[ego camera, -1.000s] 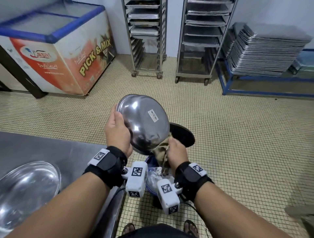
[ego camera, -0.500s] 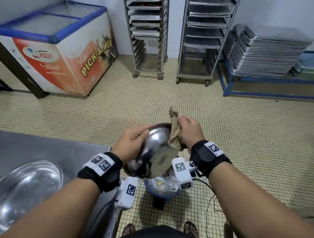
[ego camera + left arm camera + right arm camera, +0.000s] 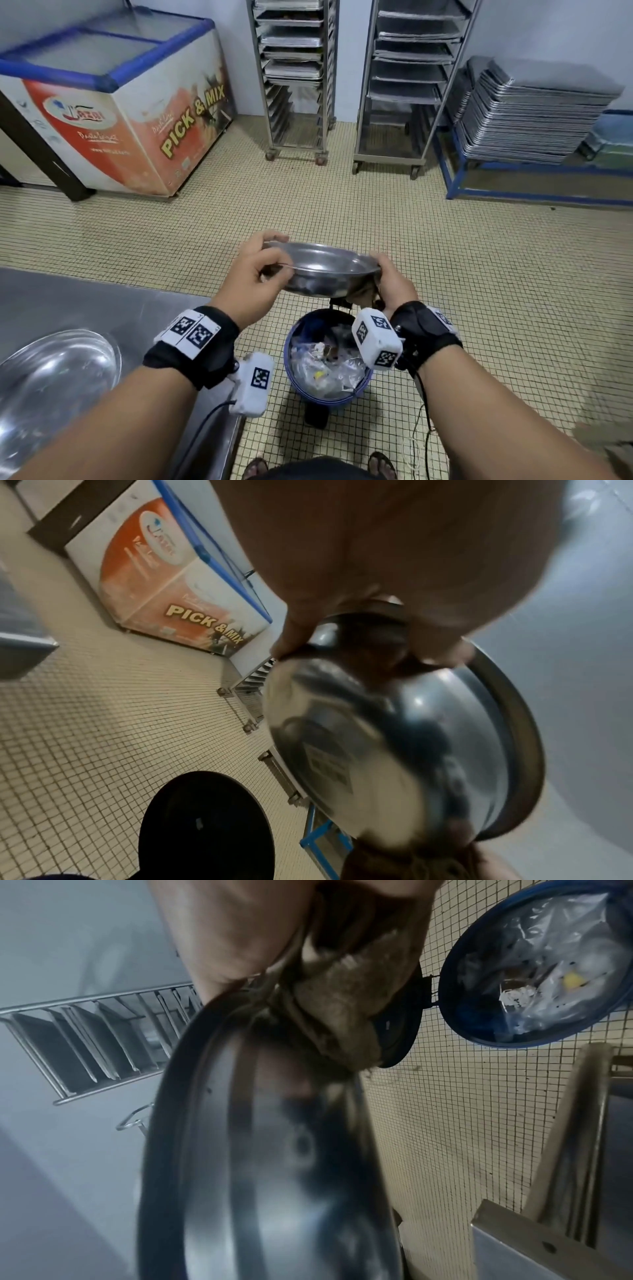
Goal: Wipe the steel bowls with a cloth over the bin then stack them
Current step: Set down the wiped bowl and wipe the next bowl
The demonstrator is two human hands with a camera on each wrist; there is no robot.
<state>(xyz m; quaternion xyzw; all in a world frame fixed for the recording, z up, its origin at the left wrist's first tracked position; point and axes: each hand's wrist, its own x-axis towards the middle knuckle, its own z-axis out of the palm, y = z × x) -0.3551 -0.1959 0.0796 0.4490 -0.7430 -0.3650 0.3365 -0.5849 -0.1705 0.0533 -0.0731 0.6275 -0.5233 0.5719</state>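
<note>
A steel bowl (image 3: 325,270) hangs mouth-up above the blue bin (image 3: 327,359). My left hand (image 3: 255,274) pinches its left rim, thumb over the edge. On the opposite rim sits my right hand (image 3: 390,284), which also holds a bunched brown cloth (image 3: 364,298) against the bowl's underside. From the left wrist the bowl (image 3: 394,737) shows its rounded outside and a label. From the right wrist the cloth (image 3: 335,1020) is wadded between palm and bowl (image 3: 274,1150). A second steel bowl (image 3: 51,383) rests on the steel table (image 3: 102,308) at lower left.
The bin's black lid (image 3: 205,829) stands open behind it; rubbish bags fill the bin (image 3: 548,961). A chest freezer (image 3: 120,102) stands far left, two tray racks (image 3: 294,78) at the back, stacked trays (image 3: 534,109) at the right. My sandalled feet (image 3: 257,467) are near the bin.
The bowl has gone from tilted with its underside up to level and mouth-up. My right hand dropped from wiping the top to the right rim, cloth tucked under.
</note>
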